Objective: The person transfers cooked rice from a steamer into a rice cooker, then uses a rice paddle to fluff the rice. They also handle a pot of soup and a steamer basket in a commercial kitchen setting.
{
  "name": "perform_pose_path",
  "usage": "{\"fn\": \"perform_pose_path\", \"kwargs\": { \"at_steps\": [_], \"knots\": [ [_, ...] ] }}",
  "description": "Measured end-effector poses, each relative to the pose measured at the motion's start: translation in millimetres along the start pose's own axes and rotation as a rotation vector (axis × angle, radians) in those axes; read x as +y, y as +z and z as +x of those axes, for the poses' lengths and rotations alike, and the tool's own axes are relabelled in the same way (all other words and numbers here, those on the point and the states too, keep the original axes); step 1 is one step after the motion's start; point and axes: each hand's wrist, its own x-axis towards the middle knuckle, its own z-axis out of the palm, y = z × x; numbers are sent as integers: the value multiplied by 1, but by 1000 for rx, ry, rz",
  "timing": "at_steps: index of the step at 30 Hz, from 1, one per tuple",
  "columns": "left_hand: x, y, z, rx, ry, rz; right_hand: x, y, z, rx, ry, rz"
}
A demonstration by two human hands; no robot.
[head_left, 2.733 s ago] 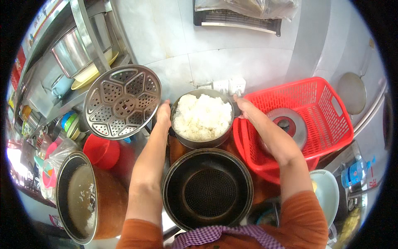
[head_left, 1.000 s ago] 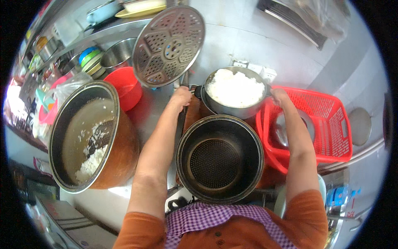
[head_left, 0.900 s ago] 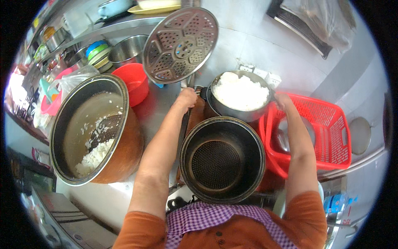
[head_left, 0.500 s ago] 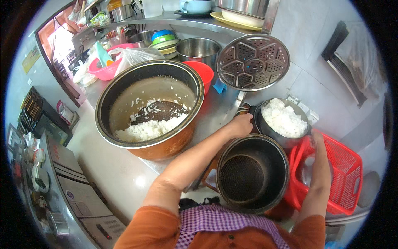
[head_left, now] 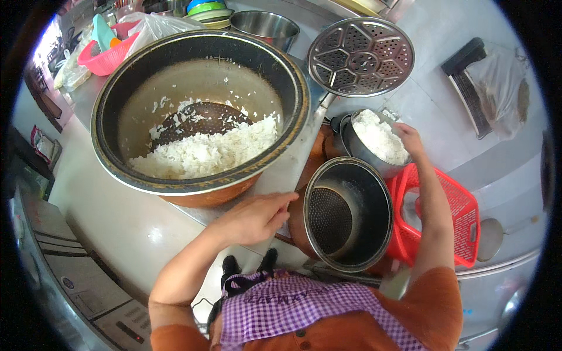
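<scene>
My left hand is beside the left wall of a dark-coated inner pot that has nothing in it. Its index finger is stretched out toward that pot's rim, and it holds nothing. On the far right my right hand grips the rim of a smaller metal pot heaped with white rice. The big rice cooker pot at left has cooked rice piled on its near side, with grains stuck to the wall.
A perforated steamer plate is behind the rice-filled pot. At right stands a red plastic basket. A steel pot, stacked bowls and a pink basket line the back counter. A plastic bag hangs by the wall.
My left hand has come away from the rice-filled pot and moved left and nearer, beside the dark pot. My right hand remains at the rice-filled pot's rim. The view has shifted.
</scene>
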Motion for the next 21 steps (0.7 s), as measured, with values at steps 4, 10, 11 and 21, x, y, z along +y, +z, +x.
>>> {"fn": "perform_pose_path", "kwargs": {
  "at_steps": [4,10,11,21],
  "knots": [
    [-10,-6,-38,7,49,-88,-88,68,36,-220,-162,-425],
    [-28,-13,-85,173,1,-339,-111,124,59,-375,-74,-895],
    [-31,-12,-91,212,41,-357,-125,123,52,-366,-122,-932],
    [-48,12,-86,344,448,-170,-339,21,-178,-851,-196,199]
  ]
}}
